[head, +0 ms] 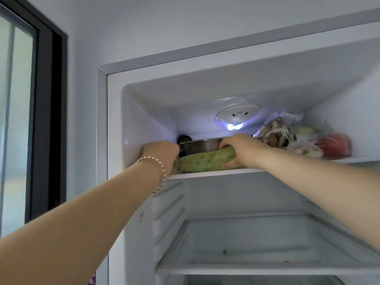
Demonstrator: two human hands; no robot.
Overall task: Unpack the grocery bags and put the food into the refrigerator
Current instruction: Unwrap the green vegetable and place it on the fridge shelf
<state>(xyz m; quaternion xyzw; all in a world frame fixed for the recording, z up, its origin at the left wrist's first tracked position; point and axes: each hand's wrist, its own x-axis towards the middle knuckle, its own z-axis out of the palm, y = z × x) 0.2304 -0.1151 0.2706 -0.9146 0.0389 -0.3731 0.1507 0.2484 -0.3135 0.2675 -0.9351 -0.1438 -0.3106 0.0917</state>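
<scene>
— The refrigerator (pixel 144 120) lining?
— White plastic, smooth, with a soft sheen. Its light cover (pixel 236 116) is glossy translucent plastic.
— The bowl (pixel 201 146)?
— Metal, brushed grey, with a dull shine along the rim.
— The gourd (pixel 205 161)?
— Matt pale green skin, speckled and lightly pitted.
— The bags (pixel 275 132) on the right?
— Thin clear plastic film, crinkled and glossy.
— The bracelet (pixel 153 159)?
— Fine metal chain, bright links.
— The window frame (pixel 44 99)?
— Dark and matt.

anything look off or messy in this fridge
Nothing spilled. The green gourd lies crosswise right at the front lip of the top shelf, the right hand gripping one end, the left hand at the other. A few dark specks dot the lower shelf.
</scene>
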